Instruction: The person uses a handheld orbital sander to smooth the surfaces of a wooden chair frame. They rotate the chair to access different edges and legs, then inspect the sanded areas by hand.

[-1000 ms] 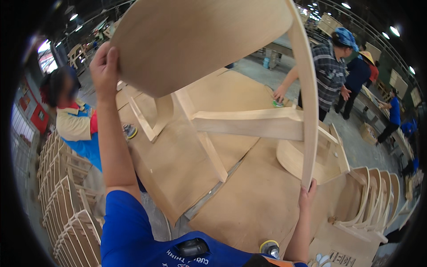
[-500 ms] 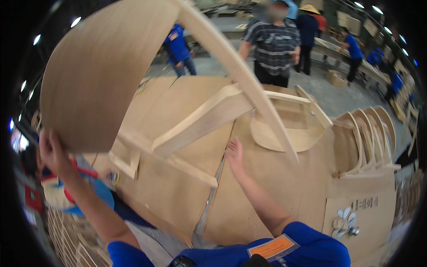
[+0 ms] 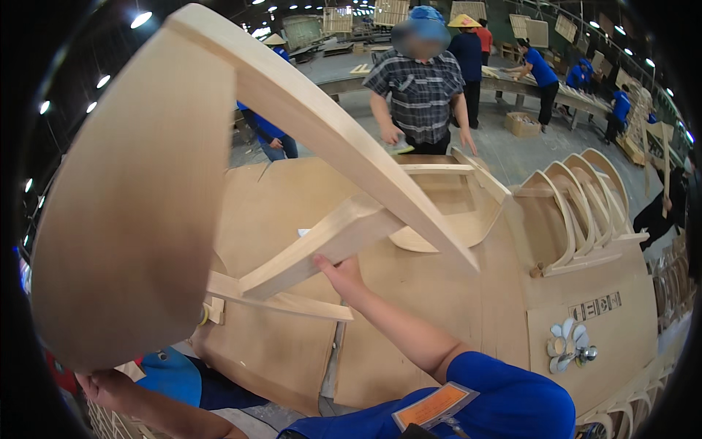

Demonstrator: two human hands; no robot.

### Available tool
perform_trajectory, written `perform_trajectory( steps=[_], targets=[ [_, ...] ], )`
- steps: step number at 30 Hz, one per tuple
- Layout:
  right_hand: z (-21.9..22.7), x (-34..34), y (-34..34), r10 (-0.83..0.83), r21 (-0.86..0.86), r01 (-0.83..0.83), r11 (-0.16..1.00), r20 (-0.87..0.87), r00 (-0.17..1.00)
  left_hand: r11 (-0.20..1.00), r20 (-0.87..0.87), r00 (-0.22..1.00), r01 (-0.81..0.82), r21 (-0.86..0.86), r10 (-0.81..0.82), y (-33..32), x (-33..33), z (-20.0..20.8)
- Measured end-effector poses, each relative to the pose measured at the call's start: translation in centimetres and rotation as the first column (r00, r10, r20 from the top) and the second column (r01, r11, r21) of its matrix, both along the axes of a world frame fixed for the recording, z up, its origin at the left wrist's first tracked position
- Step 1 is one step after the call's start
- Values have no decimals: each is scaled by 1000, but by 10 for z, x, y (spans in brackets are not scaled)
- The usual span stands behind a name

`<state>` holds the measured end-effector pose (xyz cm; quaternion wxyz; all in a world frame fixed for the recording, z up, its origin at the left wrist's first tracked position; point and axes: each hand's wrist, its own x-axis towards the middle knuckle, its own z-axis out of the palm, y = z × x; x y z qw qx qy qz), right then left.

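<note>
A pale wooden chair frame [image 3: 322, 128] slants from nine o'clock to center, my distant right hand [image 3: 344, 282] grasping its rail [image 3: 336, 230], my left hand [image 3: 106, 388] clasping its broad panel [image 3: 131, 205] at eight. I see a plaid-shirted person [image 3: 420, 99] at one o'clock, curved frames [image 3: 596, 254] at three.

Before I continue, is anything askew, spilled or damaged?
The cardboard sheets look askew: the gap between them widens toward the near edge. The chair frame tilts, but left hand and right hand hold it. No spill or damage visible.
</note>
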<state>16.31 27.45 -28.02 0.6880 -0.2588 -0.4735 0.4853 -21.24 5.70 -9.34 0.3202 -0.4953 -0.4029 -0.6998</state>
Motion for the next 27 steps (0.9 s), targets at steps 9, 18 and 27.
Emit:
perform_trajectory(
  steps=[9, 18, 27],
  targets=[
    [80, 70, -36, -58, 123, 22, 992, 296, 953, 861, 809, 511, 508, -12, -290, 8, 34, -118],
    [89, 83, -31, -269, 314, -49, 948, 875, 402, 509, 986, 131, 858, -63, -98, 34, 159, -321],
    [30, 72, -15, -170, 217, -179, 960, 955, 244, 396, 938, 242, 858, -327, 249, 82, 64, -383]
  ],
)
